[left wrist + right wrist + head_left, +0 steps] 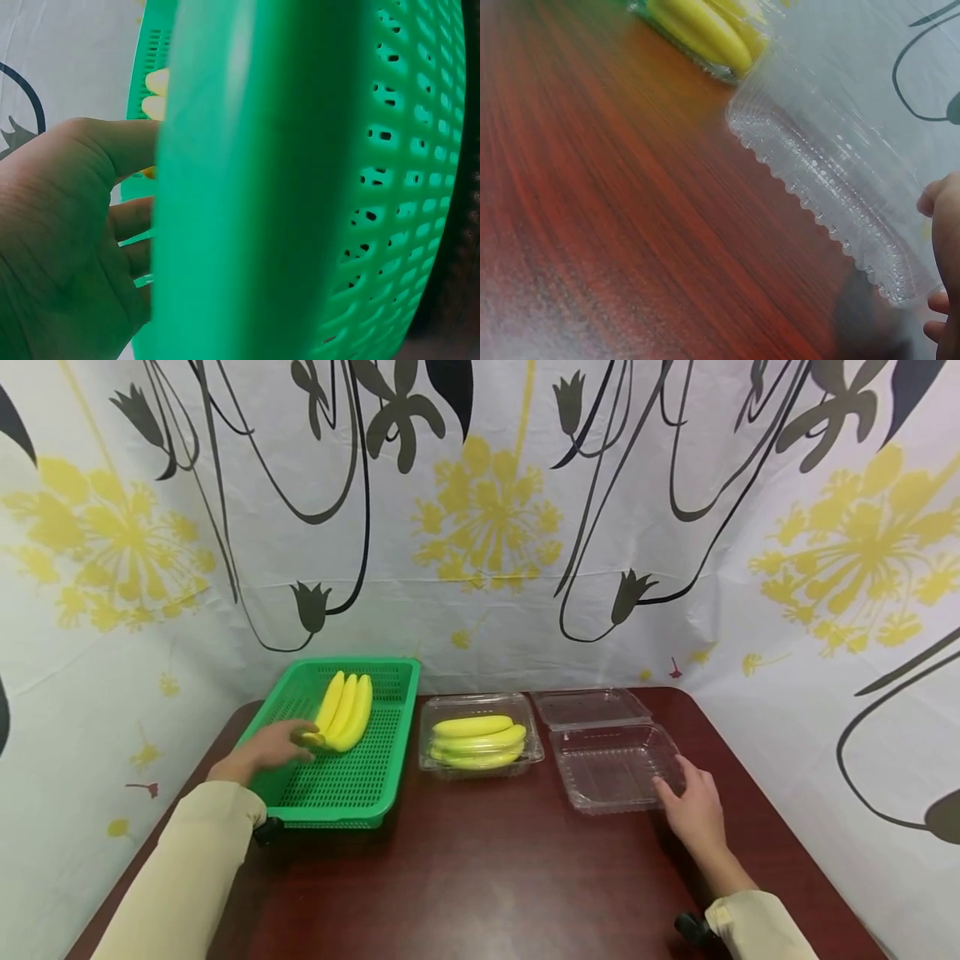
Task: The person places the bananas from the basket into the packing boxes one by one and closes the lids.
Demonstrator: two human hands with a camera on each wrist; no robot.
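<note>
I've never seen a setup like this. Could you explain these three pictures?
There is no machine here: a person works with two bare hands. The widest picture is taken from the head, the other two from the wrists. On the dark red table stand a green basket holding bananas, a closed clear container with more bananas inside, and an open container. The left hand is at the basket bananas' stem end, the right hand at the open container's edge. Whether either grips, I cannot tell.

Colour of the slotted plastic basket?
Plain green all over; the basket shows best in the head view.
</note>
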